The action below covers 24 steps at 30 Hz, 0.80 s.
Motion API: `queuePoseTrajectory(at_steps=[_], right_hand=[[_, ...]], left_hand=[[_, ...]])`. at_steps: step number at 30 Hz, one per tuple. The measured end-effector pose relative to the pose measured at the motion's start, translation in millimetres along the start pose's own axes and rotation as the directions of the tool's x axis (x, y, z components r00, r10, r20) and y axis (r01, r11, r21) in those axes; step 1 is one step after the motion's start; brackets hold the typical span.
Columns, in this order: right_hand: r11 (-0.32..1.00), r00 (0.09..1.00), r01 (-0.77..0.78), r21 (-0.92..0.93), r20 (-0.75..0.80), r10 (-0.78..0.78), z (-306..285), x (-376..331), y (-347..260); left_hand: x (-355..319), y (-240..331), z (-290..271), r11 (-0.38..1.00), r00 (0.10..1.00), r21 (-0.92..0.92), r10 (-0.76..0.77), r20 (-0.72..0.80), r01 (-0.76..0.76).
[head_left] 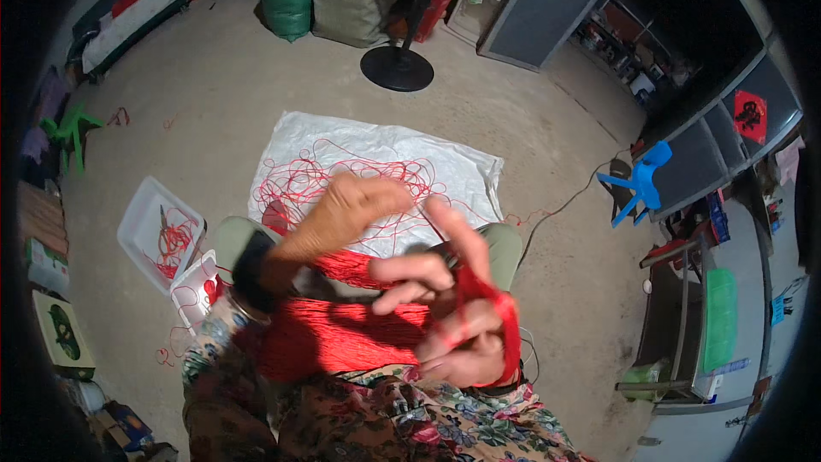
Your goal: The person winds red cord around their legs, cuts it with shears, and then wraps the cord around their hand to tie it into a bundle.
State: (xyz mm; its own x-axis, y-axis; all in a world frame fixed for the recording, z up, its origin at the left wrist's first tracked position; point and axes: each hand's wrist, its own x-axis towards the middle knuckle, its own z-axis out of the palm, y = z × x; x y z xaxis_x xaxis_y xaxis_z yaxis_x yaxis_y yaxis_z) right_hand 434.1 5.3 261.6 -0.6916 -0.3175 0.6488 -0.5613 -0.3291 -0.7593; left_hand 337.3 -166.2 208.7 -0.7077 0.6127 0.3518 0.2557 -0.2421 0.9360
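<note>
A thick skein of red cord (342, 338) lies across my lap, over my flowered clothing. My left hand (346, 210) is raised above it, blurred, its fingers pressed together and pointing at my right hand. What sits between those fingertips, if anything, I cannot make out. Loops of red cord (510, 338) run round my right hand (462, 299), which grips them with its lower fingers bent; the index finger sticks up toward the left fingertips. In front of my knees a white sheet (376, 141) on the floor bears a loose tangle of red cord (299, 184).
At my left stand a white tray (139, 244) with red cord and a scissors-like tool, and a smaller white box (190, 295). Ahead are a black fan base (397, 69) and sacks (351, 0). A blue stool (640, 180) and a dark cable (560, 205) are right.
</note>
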Motion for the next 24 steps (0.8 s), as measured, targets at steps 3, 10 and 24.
queuePoseTrajectory(at_steps=[3, 10, 24], right_hand=[[0.999, 0.97, 0.034, 0.04, -0.242, -0.023, -18, 10, 22], [0.528, 0.999, 0.009, -0.849, -0.015, -0.041, -34, 18, 62], [0.989, 0.917, 0.022, 0.143, -0.397, 0.037, -17, 10, 19]], left_hand=[[-26, -19, 58, 0.97, 0.987, 0.233, -0.097, 0.131, 0.065], [-37, 54, 67, 0.894, 0.916, 0.388, 0.054, 0.398, -0.222], [-28, -19, 73, 0.827, 0.906, 0.447, 0.162, 0.39, -0.34]])
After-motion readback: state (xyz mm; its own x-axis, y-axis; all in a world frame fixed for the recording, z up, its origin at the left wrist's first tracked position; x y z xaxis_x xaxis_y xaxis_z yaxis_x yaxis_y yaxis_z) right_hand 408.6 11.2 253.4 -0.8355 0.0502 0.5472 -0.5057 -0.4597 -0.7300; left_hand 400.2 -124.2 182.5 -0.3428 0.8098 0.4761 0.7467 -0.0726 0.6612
